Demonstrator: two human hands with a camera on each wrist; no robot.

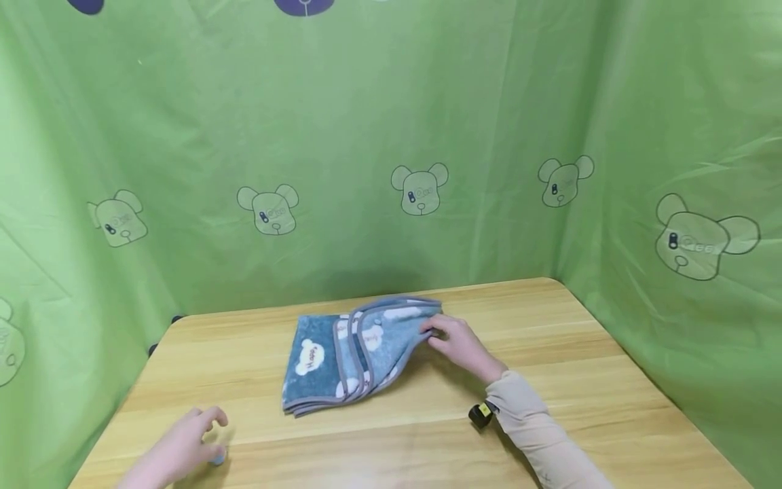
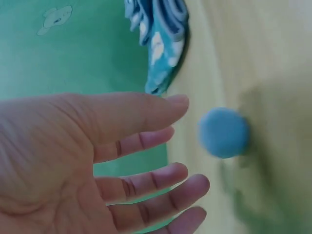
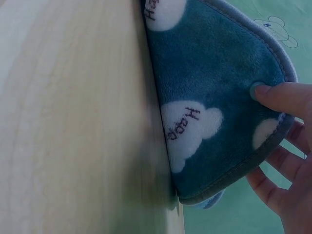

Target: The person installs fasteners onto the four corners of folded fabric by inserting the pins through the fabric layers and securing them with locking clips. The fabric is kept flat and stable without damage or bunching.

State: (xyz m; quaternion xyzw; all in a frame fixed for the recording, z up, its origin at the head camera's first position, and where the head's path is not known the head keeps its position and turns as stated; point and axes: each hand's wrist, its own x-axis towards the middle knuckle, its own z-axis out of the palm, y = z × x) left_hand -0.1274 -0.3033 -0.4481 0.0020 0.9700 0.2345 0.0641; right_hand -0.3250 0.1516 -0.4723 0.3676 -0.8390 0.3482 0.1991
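Observation:
A folded teal fleece cloth (image 1: 314, 380) with grey edging and white bear-shaped patches lies toward the far side of the table. My right hand (image 1: 461, 348) pinches its right edge between thumb and fingers, and that side is raised off the tabletop. In the right wrist view the thumb presses on the cloth's (image 3: 214, 63) teal face while the other fingers sit behind the edging. Near the front left, my left hand (image 1: 186, 441) hovers with fingers spread and loosely bent, holding nothing. A small round blue object (image 2: 224, 132) is on the table just beyond its fingertips.
The wooden table (image 1: 580, 380) has rounded far corners. Green curtains (image 1: 366, 102) printed with bear heads hang close behind it and along both sides. A small black device (image 1: 480, 415) with a yellow label is at my right wrist.

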